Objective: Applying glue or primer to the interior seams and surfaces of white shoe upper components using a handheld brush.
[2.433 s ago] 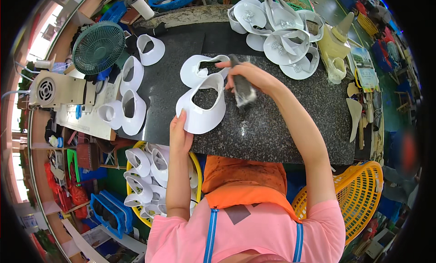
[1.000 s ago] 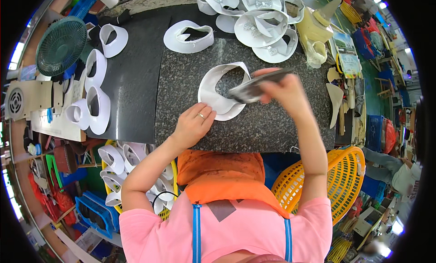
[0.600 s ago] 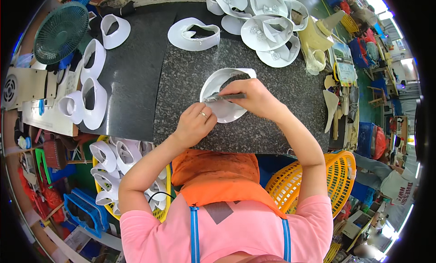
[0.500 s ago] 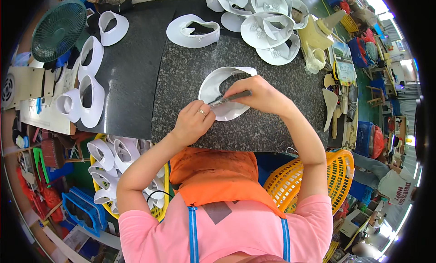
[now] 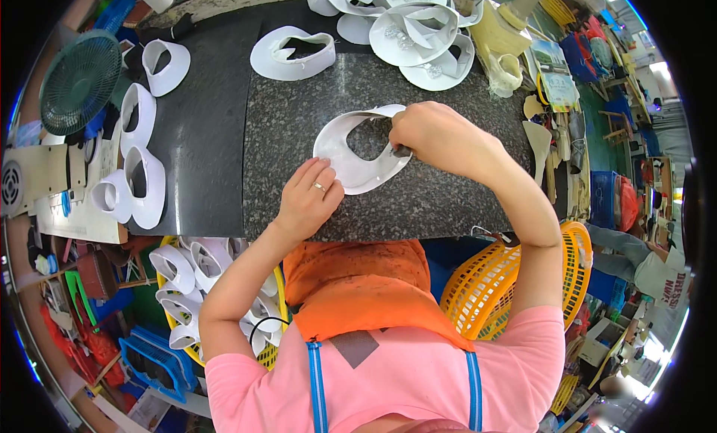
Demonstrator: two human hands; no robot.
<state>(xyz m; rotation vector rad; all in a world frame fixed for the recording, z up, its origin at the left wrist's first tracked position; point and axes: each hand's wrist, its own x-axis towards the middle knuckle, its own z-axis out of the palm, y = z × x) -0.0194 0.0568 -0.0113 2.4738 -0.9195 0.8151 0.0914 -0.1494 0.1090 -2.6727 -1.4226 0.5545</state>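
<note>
A white shoe upper (image 5: 340, 145), with a wide oval opening, lies on the speckled dark worktop (image 5: 358, 216) in front of me. My left hand (image 5: 308, 192), a ring on one finger, grips its lower-left edge between fingers and thumb. Over the upper's right side, my right hand (image 5: 433, 134) is closed around a dark narrow tool (image 5: 401, 149). Most of that tool is hidden by the hand, and its kind cannot be made out. Beyond the upper rests a similar white upper (image 5: 287, 63).
Several uppers with sparkling bows (image 5: 418, 37) are heaped at the back right, beside a cream machine (image 5: 500, 44). More uppers (image 5: 142, 171) line the left. Below the worktop stand a yellow basket of uppers (image 5: 281, 283) and an orange-yellow basket (image 5: 478, 287). A green fan (image 5: 78, 82) is far left.
My right hand has shifted from the opening's lower side to the upper's right rim, and the tool is now mostly covered. My left hand stays at the lower-left edge. The whole view has shifted slightly.
</note>
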